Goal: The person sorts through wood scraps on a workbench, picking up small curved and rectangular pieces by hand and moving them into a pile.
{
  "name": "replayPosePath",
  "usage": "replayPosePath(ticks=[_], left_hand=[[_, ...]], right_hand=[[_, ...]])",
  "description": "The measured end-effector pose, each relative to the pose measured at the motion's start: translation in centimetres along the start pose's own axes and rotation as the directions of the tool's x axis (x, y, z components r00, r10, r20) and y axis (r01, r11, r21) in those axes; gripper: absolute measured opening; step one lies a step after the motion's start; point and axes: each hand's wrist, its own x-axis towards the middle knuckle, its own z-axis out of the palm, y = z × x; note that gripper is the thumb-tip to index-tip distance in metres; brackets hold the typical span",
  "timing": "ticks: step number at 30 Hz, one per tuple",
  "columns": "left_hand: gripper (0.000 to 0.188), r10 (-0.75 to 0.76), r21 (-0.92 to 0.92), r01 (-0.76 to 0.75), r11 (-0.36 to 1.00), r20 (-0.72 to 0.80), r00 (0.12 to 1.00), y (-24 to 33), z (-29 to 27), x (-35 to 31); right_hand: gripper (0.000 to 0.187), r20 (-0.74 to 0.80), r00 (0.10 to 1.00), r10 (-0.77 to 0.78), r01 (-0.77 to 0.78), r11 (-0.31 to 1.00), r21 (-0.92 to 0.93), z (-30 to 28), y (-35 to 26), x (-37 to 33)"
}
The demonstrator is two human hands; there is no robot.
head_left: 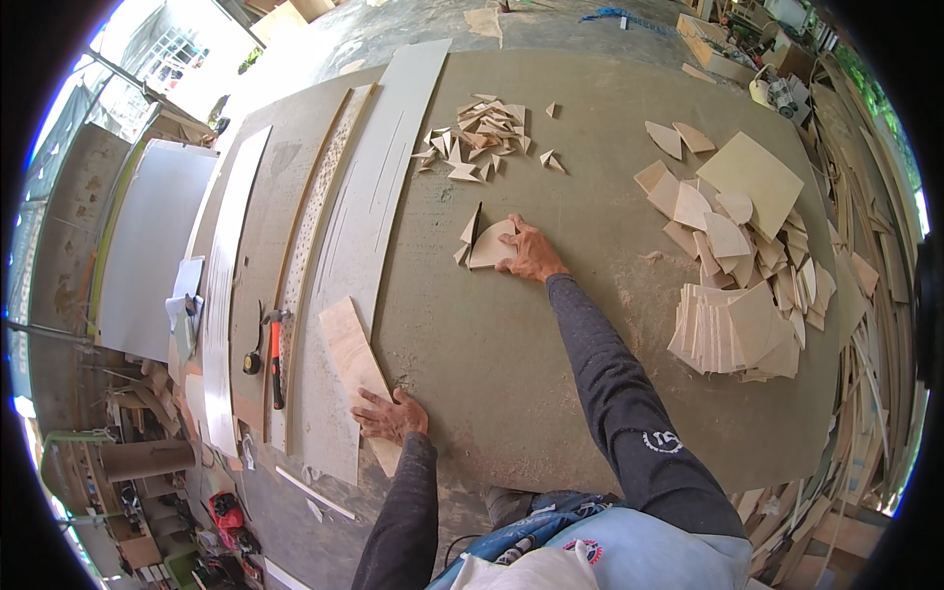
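My right hand (534, 252) grips a fan-shaped piece of plywood (489, 248) by its right side, thumb and fingers apart on it. Along the left edge of that piece stands a thin dark strip (478, 220) that looks like a saw blade. Small pointed offcuts (463, 244) lie just left of the strip. Nearer to me on the left, my left hand (391, 417) is closed across a long plywood board (351, 339), fingers over its face. The board lies slanted, partly on a long grey panel (388, 167). What is under both palms is hidden.
Triangular scraps (492, 133) are heaped beyond my right hand. At right lie a stack of fan-shaped pieces (723, 329) and a square sheet (752, 182) on the brown tabletop (590, 128). A hammer (276, 359) and a tape measure (253, 363) rest at left.
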Motion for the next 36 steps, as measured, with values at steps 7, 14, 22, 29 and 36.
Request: replayPosePath(ticks=[7,14,22,29,36], left_hand=[[0.084,0.010,-0.020,-0.011,1.000,-0.048,0.999,-0.3,0.8,0.3],[0.083,0.013,-0.035,-0.015,0.999,-0.035,0.999,0.2,0.0,0.0],[0.086,0.021,-0.018,-0.022,1.000,-0.035,0.999,0.1,0.1,-0.3],[0.084,0.041,-0.084,-0.046,0.995,-0.055,0.998,0.7,-1.0,-1.0],[0.077,0.075,-0.145,-0.097,0.985,-0.145,0.987,-1.7,-0.1,0.1]], right_hand=[[0.068,-0.033,0.999,-0.016,0.016,1.000,0.008,0.0,-0.2,-0.1],[0.067,-0.069,0.998,0.000,0.001,1.000,0.017,0.1,-0.1,-0.2],[0.067,-0.178,0.984,-0.003,0.001,1.000,-0.010,1.2,1.1,-0.5],[0.072,-0.367,0.923,0.113,-0.123,0.992,-0.005,1.6,1.6,-2.4],[0.078,-0.354,0.930,0.102,-0.085,0.994,0.062,2.7,-0.3,-15.9]])
